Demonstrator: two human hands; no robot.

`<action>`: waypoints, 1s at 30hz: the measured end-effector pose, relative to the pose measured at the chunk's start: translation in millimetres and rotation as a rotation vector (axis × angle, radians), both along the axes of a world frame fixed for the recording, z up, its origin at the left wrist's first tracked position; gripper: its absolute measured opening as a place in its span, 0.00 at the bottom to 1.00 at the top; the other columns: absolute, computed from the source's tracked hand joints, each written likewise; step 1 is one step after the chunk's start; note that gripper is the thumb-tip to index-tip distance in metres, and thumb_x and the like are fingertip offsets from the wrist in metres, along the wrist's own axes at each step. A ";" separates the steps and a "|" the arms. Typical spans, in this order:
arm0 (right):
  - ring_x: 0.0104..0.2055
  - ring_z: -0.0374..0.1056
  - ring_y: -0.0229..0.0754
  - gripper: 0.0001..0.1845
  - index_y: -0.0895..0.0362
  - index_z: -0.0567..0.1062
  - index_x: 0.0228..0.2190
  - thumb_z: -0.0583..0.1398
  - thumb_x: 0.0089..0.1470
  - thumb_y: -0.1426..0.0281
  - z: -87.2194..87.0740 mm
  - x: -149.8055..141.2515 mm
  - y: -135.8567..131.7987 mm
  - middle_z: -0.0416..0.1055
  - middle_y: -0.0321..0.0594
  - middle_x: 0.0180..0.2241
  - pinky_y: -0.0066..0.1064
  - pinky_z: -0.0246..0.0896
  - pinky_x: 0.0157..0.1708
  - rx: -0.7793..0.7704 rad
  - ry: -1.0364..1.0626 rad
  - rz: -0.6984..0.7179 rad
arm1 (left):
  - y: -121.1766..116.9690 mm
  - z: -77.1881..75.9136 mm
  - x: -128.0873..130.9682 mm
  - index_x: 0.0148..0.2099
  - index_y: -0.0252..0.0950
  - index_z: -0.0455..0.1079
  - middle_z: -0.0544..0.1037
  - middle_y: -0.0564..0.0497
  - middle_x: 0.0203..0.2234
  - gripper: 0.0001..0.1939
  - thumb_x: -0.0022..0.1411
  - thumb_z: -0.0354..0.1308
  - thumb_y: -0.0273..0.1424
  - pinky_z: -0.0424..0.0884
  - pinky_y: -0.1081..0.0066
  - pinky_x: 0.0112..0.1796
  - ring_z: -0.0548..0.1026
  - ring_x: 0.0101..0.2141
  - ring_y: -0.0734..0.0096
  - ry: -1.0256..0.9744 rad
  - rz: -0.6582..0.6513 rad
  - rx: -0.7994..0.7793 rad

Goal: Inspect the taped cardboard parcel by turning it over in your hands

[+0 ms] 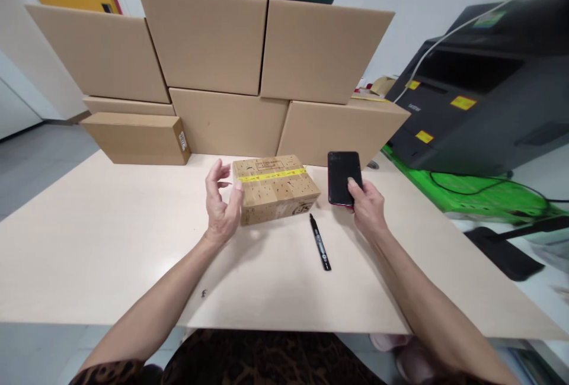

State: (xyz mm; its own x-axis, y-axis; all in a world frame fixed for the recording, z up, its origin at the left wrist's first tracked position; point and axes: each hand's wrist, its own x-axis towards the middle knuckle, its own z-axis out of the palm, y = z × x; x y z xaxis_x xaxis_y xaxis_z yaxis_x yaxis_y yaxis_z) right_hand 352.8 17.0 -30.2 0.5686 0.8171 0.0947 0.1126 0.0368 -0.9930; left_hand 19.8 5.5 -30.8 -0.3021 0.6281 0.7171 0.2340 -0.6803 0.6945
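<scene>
A small cardboard parcel with a yellow tape band lies in the middle of the pale table. My left hand hovers at its left end, fingers spread and curled, thumb close to the box edge, holding nothing. My right hand grips the lower end of a black phone, held flat just right of the parcel. A black marker lies on the table between my hands, in front of the parcel.
Large cardboard boxes are stacked along the table's far edge, with a smaller box at the left. A dark printer stands at the right on a green surface, with cables and a black pad nearby.
</scene>
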 end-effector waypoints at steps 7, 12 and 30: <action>0.44 0.82 0.46 0.37 0.48 0.77 0.58 0.76 0.49 0.52 27.7 -97.3 -46.0 0.83 0.40 0.50 0.37 0.82 0.42 0.302 0.290 0.290 | -46.8 7.3 31.0 0.73 0.42 0.67 0.84 0.45 0.46 0.26 0.77 0.60 0.39 0.83 0.69 0.41 0.84 0.38 0.71 -0.022 -0.818 -0.373; 0.43 0.83 0.46 0.31 0.51 0.79 0.56 0.73 0.55 0.53 21.5 -138.2 -60.8 0.85 0.41 0.49 0.39 0.82 0.46 0.260 0.348 0.440 | -52.0 17.6 42.8 0.71 0.41 0.70 0.84 0.44 0.53 0.28 0.73 0.65 0.40 0.81 0.65 0.54 0.83 0.49 0.65 -0.147 -0.982 -0.477; 0.16 0.62 0.34 0.31 0.47 0.71 0.56 0.71 0.58 0.50 22.9 -132.2 -71.2 0.73 0.26 0.24 0.28 0.61 0.12 0.182 0.249 0.529 | -44.8 14.4 38.4 0.74 0.39 0.66 0.83 0.43 0.59 0.31 0.73 0.65 0.37 0.83 0.68 0.49 0.85 0.51 0.62 -0.123 -0.986 -0.577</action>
State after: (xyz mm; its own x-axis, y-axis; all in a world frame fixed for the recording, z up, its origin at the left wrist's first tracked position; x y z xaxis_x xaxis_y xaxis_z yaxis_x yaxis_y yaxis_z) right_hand 220.6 -54.2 -7.3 0.1128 0.9780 0.1753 -0.2022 0.1953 -0.9597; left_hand 58.2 -39.3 -16.4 0.4555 0.8558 0.2452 -0.3142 -0.1032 0.9437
